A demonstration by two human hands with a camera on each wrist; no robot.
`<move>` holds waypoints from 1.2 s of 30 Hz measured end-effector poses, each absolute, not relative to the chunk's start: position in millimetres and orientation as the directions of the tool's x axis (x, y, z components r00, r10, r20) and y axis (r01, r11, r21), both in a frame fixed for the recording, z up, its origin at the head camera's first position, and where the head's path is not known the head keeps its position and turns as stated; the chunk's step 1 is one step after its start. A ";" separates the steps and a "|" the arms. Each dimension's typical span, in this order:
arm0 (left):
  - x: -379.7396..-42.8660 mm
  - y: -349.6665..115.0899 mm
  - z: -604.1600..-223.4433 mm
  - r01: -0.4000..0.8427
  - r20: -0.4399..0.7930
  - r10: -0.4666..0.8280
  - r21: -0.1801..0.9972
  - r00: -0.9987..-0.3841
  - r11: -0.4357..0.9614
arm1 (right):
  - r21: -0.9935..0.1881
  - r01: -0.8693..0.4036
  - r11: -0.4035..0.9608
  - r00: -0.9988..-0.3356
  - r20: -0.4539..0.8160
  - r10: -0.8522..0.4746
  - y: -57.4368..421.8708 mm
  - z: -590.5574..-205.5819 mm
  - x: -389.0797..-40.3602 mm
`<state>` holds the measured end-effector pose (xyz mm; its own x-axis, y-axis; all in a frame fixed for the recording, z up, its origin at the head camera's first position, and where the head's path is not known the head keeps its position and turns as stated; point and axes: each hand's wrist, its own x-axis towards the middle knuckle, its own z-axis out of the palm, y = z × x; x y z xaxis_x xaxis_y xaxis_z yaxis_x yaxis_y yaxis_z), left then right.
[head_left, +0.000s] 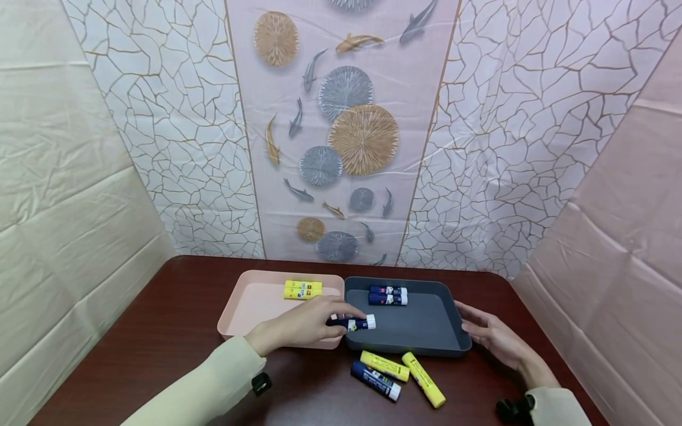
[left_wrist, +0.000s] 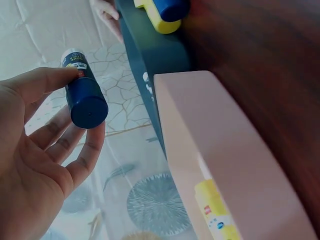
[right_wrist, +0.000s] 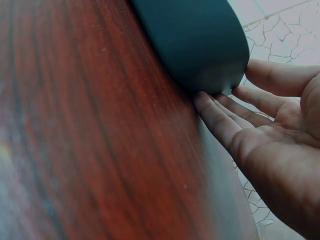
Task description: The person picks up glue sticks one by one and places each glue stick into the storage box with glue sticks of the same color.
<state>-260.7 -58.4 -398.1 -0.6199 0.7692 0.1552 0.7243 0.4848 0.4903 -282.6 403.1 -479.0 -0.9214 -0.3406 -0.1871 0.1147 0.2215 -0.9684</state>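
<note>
My left hand (head_left: 306, 322) pinches a dark blue glue stick (left_wrist: 86, 97) with a white cap between thumb and fingers. It holds the stick over the place where the pink tray (head_left: 240, 307) meets the dark grey tray (head_left: 426, 325). At the grey tray's right end, my right hand (head_left: 498, 337) touches the outer wall with extended fingers; the right wrist view shows its fingertips along the tray's corner and base. Two blue glue sticks (head_left: 388, 296) lie side by side in the grey tray. Two yellow glue sticks (head_left: 302, 289) lie together in the pink one.
In front of the grey tray, a yellow glue stick (head_left: 385, 365), a blue glue stick (head_left: 375, 380) and another yellow glue stick (head_left: 423, 380) lie on the dark red wooden table (head_left: 154, 355). Patterned cloth (head_left: 341, 118) hangs behind the table, with plain cloth at both sides.
</note>
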 end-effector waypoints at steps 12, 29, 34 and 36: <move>-285.0 -24.3 -384.2 0.711 0.148 0.769 0.519 -0.622 0.476 | -0.966 0.136 0.218 -0.923 -0.204 -0.327 402.7 -478.4 -284.0; -322.6 23.6 -361.1 0.740 0.119 0.813 0.503 -0.571 0.446 | -0.962 0.142 0.232 -0.923 -0.213 -0.321 401.4 -478.6 -283.5; -334.3 35.7 -362.8 0.739 0.102 0.819 0.504 -0.564 0.447 | -0.958 0.165 0.236 -0.925 -0.233 -0.300 399.5 -478.0 -284.3; -338.0 40.4 -363.5 0.738 0.094 0.821 0.504 -0.564 0.449 | -0.958 0.167 0.235 -0.926 -0.235 -0.297 398.8 -477.4 -284.2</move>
<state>-338.0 40.4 -363.5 -0.5636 0.8207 0.0936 0.7379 0.4494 0.5036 -284.2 398.8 -477.4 -0.9256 -0.2971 -0.2345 0.1674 0.2345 -0.9576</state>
